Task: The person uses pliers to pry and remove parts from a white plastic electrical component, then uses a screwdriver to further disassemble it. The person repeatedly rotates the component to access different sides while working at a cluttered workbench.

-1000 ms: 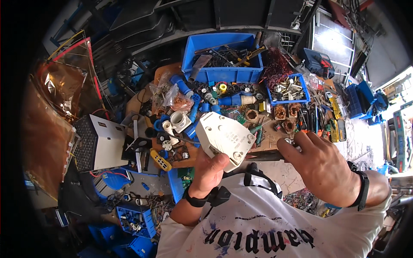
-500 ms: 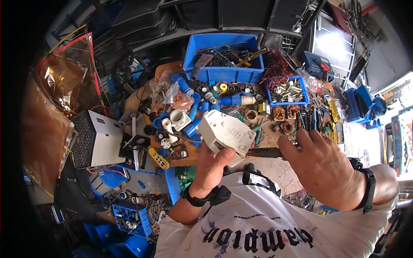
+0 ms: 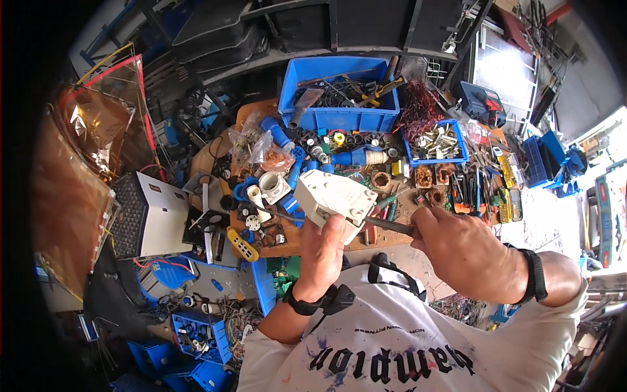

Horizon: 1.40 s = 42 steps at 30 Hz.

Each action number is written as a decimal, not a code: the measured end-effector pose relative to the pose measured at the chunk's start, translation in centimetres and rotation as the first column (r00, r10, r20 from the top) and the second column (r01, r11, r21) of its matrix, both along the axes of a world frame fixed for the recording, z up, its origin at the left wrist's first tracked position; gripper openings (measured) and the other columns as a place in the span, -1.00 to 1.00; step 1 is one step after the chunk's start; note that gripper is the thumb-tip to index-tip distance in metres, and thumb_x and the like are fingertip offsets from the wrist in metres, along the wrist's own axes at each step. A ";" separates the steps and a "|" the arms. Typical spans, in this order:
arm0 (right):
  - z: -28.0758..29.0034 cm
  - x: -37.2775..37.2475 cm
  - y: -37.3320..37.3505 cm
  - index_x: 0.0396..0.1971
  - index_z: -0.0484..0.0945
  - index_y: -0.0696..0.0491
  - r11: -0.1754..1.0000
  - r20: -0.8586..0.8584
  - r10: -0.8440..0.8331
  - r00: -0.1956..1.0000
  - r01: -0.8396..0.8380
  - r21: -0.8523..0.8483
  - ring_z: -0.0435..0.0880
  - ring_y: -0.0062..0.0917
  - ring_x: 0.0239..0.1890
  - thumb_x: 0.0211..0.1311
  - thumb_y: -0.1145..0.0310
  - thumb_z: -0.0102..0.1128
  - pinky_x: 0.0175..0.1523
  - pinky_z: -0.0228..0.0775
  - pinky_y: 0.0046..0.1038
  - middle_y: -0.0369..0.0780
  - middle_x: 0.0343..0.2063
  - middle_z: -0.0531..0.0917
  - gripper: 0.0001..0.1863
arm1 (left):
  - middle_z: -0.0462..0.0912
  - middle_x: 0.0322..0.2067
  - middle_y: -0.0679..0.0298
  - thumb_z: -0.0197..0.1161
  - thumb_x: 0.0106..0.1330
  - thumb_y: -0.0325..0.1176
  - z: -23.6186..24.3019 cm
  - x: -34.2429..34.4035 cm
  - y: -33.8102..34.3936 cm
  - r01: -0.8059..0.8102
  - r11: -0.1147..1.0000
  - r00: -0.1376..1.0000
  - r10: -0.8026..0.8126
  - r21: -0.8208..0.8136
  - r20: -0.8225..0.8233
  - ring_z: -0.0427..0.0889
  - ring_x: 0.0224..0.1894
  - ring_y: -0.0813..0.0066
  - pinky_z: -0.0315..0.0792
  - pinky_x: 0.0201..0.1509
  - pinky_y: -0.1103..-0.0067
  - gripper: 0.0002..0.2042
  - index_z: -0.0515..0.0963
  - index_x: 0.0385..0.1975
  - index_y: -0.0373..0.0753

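My left hand [image 3: 321,258] grips an off-white plastic housing [image 3: 336,194] from below, its thumb pressed on the near side wall. The housing is tilted, with a broad flat face and several round screw holes upward. Closed around the rear of a dark, narrow metal hand tool [image 3: 392,227] is my right hand [image 3: 467,255]. The tool points left, its tip at the housing's right lower edge; whether it enters a gap there I cannot tell. My right fingers hide the tool's handle, so its exact kind does not show.
A wooden table [image 3: 277,249] carries blue pipe connectors, a white square fitting [image 3: 274,187] and a yellow control pendant [image 3: 242,244]. Behind stand a large blue crate [image 3: 346,119] of tools and a smaller blue tray [image 3: 436,161] of metal parts. Pliers and screwdrivers lie right.
My right hand has moved left and down, bringing the tool closer against the housing's edge. The housing has shifted slightly left and tilted, and my left thumb now points more upward.
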State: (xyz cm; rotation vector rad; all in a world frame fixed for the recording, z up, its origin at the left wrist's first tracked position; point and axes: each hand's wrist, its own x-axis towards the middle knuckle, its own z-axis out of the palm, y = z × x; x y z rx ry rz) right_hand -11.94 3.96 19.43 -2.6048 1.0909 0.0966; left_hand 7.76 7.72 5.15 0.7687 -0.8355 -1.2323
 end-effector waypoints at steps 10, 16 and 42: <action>-0.8 1.4 0.4 -0.45 0.45 0.13 0.861 -0.236 -0.051 0.971 -0.077 -0.503 0.63 -0.46 -0.46 0.11 0.41 0.11 -0.45 0.46 -0.49 -0.18 -0.51 0.54 -0.90 | 0.57 0.00 0.08 0.15 0.43 -0.16 1.4 -0.6 -0.7 -0.037 0.997 0.997 0.040 0.062 -0.061 0.65 0.00 0.27 0.57 0.08 0.40 -0.51 0.24 0.19 -0.36; 0.5 0.5 -1.3 -0.34 0.44 0.24 0.989 -0.148 0.089 0.985 -0.105 -0.108 0.71 -0.30 -0.38 0.03 0.50 0.20 -0.34 0.56 -0.36 -0.05 -0.46 0.62 -0.79 | 0.54 0.05 0.04 -0.03 0.51 -0.08 -0.1 -0.7 -0.8 -0.049 0.997 0.987 0.038 0.067 0.155 0.62 0.04 0.10 0.57 0.12 0.28 -0.53 0.25 0.20 -0.33; -1.1 -0.9 -5.4 -0.05 0.34 0.25 -0.096 0.036 -0.378 0.925 -0.078 0.992 0.70 -0.37 -0.60 0.41 0.10 0.09 -0.66 0.51 -0.49 -0.13 -0.45 0.62 -0.53 | 0.39 0.17 -0.10 0.27 0.20 0.22 -2.1 1.6 -2.5 -0.049 0.990 0.994 0.061 -0.132 0.089 0.44 0.21 -0.13 0.35 0.31 0.05 -0.09 0.07 0.33 -0.35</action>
